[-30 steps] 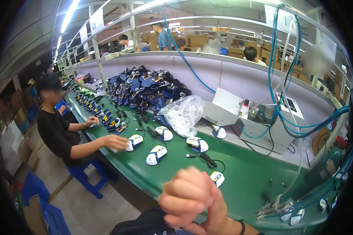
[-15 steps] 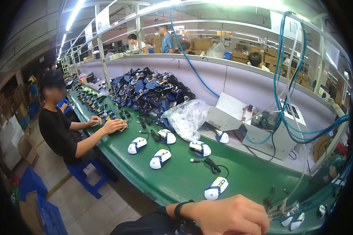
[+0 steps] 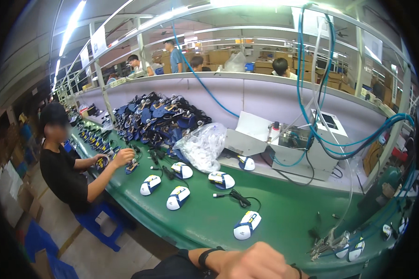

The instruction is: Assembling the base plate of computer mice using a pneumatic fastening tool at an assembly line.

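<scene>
My left hand [image 3: 252,263], wearing a dark wristband, is at the lower edge, knuckles up and fingers curled under; what they hold, if anything, is hidden. Just right of it shows a sliver of skin with a dark band, perhaps my right wrist; that hand's fingers are hidden. The nearest thing is a white computer mouse [image 3: 247,225] with blue and yellow parts, on the green bench [image 3: 284,209] beyond my left hand. A coiled black cable [image 3: 239,199] trails from it. Farther left lie more such mice, among them one mouse [image 3: 178,197] and another mouse [image 3: 150,184].
A co-worker [image 3: 63,167] at the bench's left handles mouse parts. Behind are a heap of blue mouse parts [image 3: 153,116], a clear plastic bag [image 3: 202,146] and a grey machine [image 3: 293,160] with blue hoses [image 3: 302,83]. Metal tools [image 3: 330,245] and more mice stand at the right.
The view has shifted, moving the bench scene left and slightly down. My left hand has moved lower and left in the picture. The co-worker's right hand has lifted from the bench.
</scene>
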Demonstrator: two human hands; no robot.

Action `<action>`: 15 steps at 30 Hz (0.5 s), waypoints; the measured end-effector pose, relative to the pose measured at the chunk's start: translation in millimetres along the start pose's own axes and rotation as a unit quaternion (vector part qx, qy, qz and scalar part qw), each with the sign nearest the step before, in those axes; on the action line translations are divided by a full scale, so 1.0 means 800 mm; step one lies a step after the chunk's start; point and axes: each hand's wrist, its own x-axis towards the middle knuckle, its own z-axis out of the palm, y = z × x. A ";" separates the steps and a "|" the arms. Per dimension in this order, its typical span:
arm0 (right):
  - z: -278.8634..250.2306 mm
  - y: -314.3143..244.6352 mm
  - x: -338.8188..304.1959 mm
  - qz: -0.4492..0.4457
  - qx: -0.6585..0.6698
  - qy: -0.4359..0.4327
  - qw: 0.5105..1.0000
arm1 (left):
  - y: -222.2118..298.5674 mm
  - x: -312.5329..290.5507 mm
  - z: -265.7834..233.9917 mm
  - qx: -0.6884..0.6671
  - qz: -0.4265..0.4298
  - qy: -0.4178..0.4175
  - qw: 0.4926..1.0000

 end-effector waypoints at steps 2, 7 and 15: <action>-0.013 0.008 -0.004 -0.005 0.111 0.016 0.994 | 0.036 0.039 -0.010 0.071 0.068 0.002 0.995; 0.058 -0.037 0.003 0.224 0.184 0.279 0.916 | 0.035 0.081 0.001 0.124 0.162 0.015 0.979; 0.007 0.001 0.037 0.064 0.138 0.162 0.975 | 0.018 0.069 0.023 0.160 0.200 0.028 0.966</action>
